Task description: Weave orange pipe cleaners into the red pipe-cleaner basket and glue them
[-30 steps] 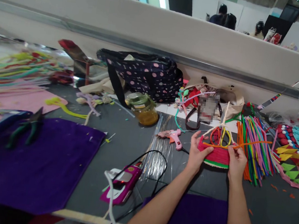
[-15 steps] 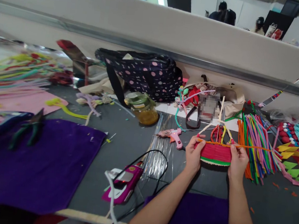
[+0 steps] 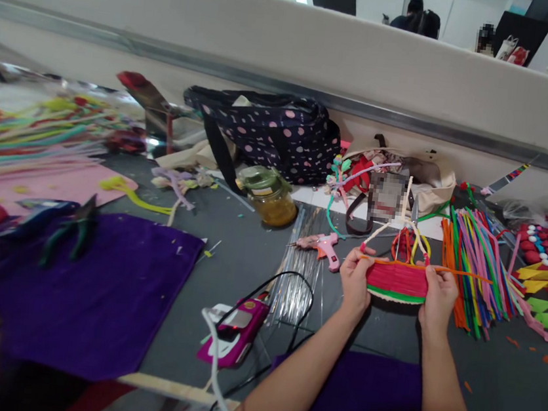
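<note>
Both hands hold a small woven basket (image 3: 396, 281) made of red pipe cleaners with a green and cream base. My left hand (image 3: 355, 283) grips its left side, fingers curled. My right hand (image 3: 438, 297) grips the right side and pinches an orange pipe cleaner (image 3: 464, 275) that runs along the top edge and sticks out to the right. Cream, red and yellow pipe-cleaner spokes (image 3: 404, 230) rise from the basket and meet above it.
On the grey table: a bundle of coloured pipe cleaners (image 3: 472, 268), a pink glue gun (image 3: 323, 245), clear glue sticks (image 3: 295, 280), a jar (image 3: 268, 195), a polka-dot bag (image 3: 270, 132), a magenta device with cables (image 3: 235, 330), purple cloth (image 3: 96, 291), pliers (image 3: 73, 229), felt decorations (image 3: 547, 283).
The basket has been tilted upright and brought slightly nearer between my hands, and the orange pipe cleaner now lies flatter along its top edge. The view shifted slightly.
</note>
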{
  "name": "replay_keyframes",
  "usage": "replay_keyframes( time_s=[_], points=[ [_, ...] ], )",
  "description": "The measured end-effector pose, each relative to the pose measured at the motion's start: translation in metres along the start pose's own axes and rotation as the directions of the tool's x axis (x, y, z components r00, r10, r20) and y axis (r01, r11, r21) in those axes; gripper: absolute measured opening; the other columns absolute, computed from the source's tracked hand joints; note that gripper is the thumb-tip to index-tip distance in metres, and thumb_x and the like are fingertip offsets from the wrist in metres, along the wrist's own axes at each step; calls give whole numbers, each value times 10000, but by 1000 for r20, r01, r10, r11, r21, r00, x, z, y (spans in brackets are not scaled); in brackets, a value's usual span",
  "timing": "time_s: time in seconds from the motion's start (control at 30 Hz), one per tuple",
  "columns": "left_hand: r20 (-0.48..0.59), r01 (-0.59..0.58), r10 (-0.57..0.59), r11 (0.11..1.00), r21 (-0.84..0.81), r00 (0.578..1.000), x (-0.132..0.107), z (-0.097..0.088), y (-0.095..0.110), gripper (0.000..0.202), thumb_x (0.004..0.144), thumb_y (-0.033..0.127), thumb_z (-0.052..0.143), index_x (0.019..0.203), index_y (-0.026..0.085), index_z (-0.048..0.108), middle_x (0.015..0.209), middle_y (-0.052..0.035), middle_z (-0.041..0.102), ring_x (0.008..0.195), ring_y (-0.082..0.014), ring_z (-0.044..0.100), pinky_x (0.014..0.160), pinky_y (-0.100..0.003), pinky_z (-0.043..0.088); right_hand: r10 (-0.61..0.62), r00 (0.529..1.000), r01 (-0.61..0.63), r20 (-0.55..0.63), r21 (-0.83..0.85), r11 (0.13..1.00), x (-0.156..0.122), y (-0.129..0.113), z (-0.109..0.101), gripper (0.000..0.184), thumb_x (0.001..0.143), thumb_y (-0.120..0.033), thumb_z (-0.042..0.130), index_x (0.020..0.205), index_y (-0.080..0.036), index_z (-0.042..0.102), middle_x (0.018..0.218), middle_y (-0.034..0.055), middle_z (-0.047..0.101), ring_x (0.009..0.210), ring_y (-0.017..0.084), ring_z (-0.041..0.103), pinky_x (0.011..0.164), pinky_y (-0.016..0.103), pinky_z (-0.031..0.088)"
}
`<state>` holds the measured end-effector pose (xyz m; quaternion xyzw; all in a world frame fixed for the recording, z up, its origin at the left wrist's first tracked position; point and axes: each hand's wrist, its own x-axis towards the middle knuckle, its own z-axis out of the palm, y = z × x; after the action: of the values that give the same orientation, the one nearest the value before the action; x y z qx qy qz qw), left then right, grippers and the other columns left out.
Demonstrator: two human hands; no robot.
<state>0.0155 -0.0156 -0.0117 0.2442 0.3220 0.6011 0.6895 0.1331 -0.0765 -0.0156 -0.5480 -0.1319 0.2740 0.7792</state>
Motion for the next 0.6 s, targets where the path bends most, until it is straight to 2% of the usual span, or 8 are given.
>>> replay_keyframes(
  time_s=[0.13,0.37,0.6],
  points=[
    [-1,6,-6,1000,9,1000,1,-1,-1,180,666,196,673,699,160,500,756,46,556,630,-156,694,654,-281,539,11,1000,-11,-14,3,1000,-1,-1,1,305,648,-349,774,772,-179,553,751,41,741,657,184,696,663,329,557],
    [-51,-27,27,1000,17,998,0,1,-3,276,664,252,740,684,155,483,1004,-11,612,713,-151,698,684,-289,543,-53,998,52,-41,-17,999,2,2,-1,271,677,-331,759,782,-178,561,761,41,741,711,192,708,717,342,561],
    [-51,-36,37,999,1,998,1,-2,-3,297,670,273,753,738,176,480,949,-15,675,709,-165,697,708,-327,547,-86,996,86,-30,-3,996,0,3,1,267,707,-328,743,811,-180,547,775,48,742,723,199,713,726,369,566]
  ],
)
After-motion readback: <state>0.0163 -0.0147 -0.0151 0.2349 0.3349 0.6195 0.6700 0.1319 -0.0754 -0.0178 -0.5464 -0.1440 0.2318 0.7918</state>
